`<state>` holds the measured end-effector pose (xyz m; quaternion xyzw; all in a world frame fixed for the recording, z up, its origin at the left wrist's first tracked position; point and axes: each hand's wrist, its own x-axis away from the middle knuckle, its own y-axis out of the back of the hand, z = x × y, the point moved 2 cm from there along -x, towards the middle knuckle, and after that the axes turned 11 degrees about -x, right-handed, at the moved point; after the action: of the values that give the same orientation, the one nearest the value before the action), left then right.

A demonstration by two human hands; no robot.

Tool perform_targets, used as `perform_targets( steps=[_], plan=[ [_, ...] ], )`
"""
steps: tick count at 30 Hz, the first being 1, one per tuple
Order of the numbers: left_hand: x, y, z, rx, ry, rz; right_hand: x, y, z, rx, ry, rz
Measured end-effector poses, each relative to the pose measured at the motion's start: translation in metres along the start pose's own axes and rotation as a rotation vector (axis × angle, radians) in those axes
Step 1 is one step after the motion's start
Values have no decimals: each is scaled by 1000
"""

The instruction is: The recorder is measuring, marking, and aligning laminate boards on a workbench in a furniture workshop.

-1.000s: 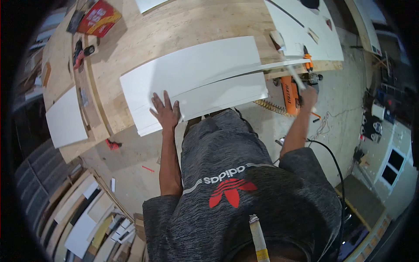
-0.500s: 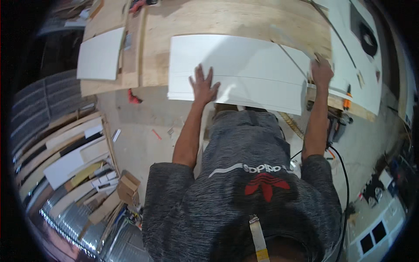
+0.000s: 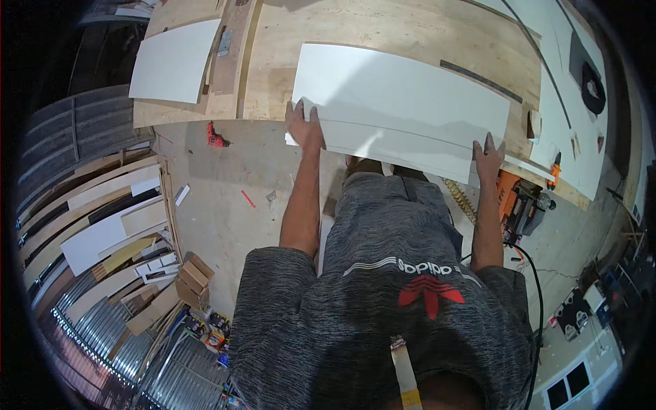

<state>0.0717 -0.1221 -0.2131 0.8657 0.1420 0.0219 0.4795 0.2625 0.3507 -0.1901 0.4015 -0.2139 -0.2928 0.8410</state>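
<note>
Two long white boards [image 3: 403, 102] lie stacked on the plywood workbench [image 3: 383, 27], their near edge overhanging the bench toward me. My left hand [image 3: 304, 126] presses flat on the near left corner of the boards, fingers spread. My right hand [image 3: 488, 157] rests on the near right end of the boards, fingers up on the top face. Both arms reach straight forward over my grey shirt. A thin dark strip [image 3: 482, 80] lies on the bench just past the boards' far right corner.
A smaller white panel [image 3: 174, 61] lies on the bench's left part. A red tool [image 3: 217, 139] sits on the concrete floor below it. An orange power tool [image 3: 523, 205] with a black cord stands at my right. Stacked boards and offcuts [image 3: 109, 232] lean at the left.
The view has swung so the white boards sit centred ahead. My right hand has slid along to the boards' near right end; my left hand stays on the left corner.
</note>
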Motion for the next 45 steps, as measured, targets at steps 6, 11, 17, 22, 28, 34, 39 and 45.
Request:
perform_targets(
  steps=[6,11,17,22,28,34,39,45],
  plan=[
    [-16,25,-7,156,148,47,32,4,-14,15,-57,-81],
    [-32,20,38,179,179,167,46,4,-9,-40,-48,-95],
    [-31,22,43,124,185,224,63,5,11,297,-212,-145],
    [-31,23,37,240,248,249,70,-5,-24,-146,-380,-439],
    [-27,30,46,207,268,261,77,0,-27,-56,-419,-309],
    [-15,30,53,214,279,257,72,3,-39,-51,-353,-341],
    [-9,32,48,357,365,310,76,2,-37,72,-452,-271],
    [-10,34,62,442,475,333,75,3,-29,40,-413,-258]
  ],
)
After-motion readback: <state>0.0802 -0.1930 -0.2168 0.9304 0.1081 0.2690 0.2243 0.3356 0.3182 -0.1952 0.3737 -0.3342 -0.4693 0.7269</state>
